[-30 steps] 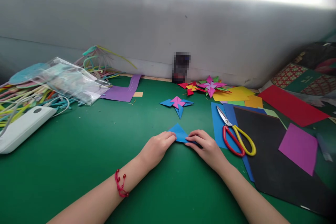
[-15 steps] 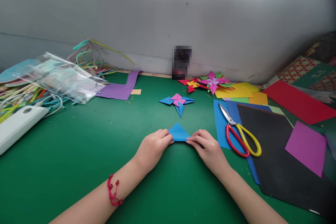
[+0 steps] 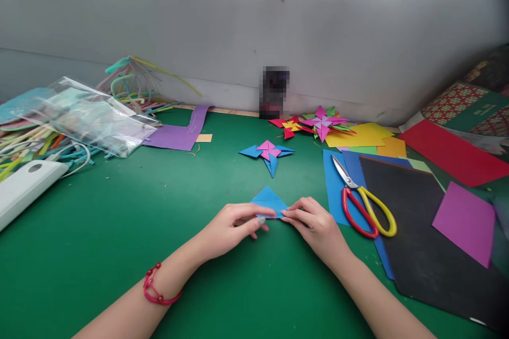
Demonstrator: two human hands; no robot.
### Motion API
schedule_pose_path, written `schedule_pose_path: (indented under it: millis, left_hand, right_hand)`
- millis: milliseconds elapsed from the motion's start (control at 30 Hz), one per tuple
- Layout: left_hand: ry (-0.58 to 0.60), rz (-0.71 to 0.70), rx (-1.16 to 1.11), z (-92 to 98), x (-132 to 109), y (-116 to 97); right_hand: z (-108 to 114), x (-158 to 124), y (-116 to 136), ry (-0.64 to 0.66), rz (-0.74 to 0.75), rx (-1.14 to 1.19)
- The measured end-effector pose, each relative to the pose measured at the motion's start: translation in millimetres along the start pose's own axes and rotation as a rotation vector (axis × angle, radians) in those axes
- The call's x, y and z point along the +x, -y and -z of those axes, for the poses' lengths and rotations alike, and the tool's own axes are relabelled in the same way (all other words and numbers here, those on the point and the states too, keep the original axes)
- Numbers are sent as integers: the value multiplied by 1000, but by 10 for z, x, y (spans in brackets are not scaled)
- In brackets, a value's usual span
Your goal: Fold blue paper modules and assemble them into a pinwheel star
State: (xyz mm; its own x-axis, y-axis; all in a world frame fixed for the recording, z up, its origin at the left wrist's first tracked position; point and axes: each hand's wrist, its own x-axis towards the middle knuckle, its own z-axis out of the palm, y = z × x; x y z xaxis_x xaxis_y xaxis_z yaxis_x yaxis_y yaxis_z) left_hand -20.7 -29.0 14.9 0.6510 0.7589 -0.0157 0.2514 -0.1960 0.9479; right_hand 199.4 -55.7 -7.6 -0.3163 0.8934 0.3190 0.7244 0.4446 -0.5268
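Observation:
A piece of blue paper (image 3: 269, 198), folded to a triangle with its tip pointing away from me, lies on the green table (image 3: 119, 243). My right hand (image 3: 314, 222) pinches its right corner between thumb and fingers. Over its near left edge, my left hand (image 3: 234, 226) has its fingers stretched out and apart, the index finger lying along the paper's lower edge. Just beyond the paper sits a folded star (image 3: 269, 153) with blue points and a pink middle.
Scissors (image 3: 360, 198) with red and yellow handles rest on blue sheets and a black board (image 3: 417, 233) at right. More paper stars (image 3: 322, 123) and a yellow sheet (image 3: 358, 136) lie behind. A white power bank (image 3: 29, 190) and a clear plastic bag (image 3: 99, 122) are at left.
My left hand has let go of the paper's left corner, opened its fingers and laid them across the near edge. My right hand keeps its pinch in about the same place.

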Motion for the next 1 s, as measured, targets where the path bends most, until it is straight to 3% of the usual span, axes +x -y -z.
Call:
schedule_pose_path:
  millis: [67,167,233,433,500,600,667,833,900,1000]
  left_hand:
    - [-369,25,9,114,39,60]
    - [-945,23,218,351,47,125]
    - [-1118,25,411,476,11,151]
    - [-966,211,468,493,-49,252]
    - [-990,181,508,478,-24,249]
    - [-963,23,590,455,7,181]
    - [-839,-79,675,396,6,126]
    - [-205,-225,789,83,-20,99]
    - [-118,-238,831,-17,-23,120]
    - [-124,-234,880,-68,-24,140]
  right_hand:
    - [2,4,7,3,-11,-1]
    - [1,6,11,8,-20,-4]
    - [0,4,10,5,-21,-8]
    - [6,0,4,5,-21,-14]
    - [10,1,3,10,-18,-11]
    - [12,1,1,17,-18,-1]
    - [11,0,-1,16,-22,5]
    - [9,2,-3,16,-44,13]
    - [10,8,-2,12,-55,12]
    - [13,22,0,4,-62,6]
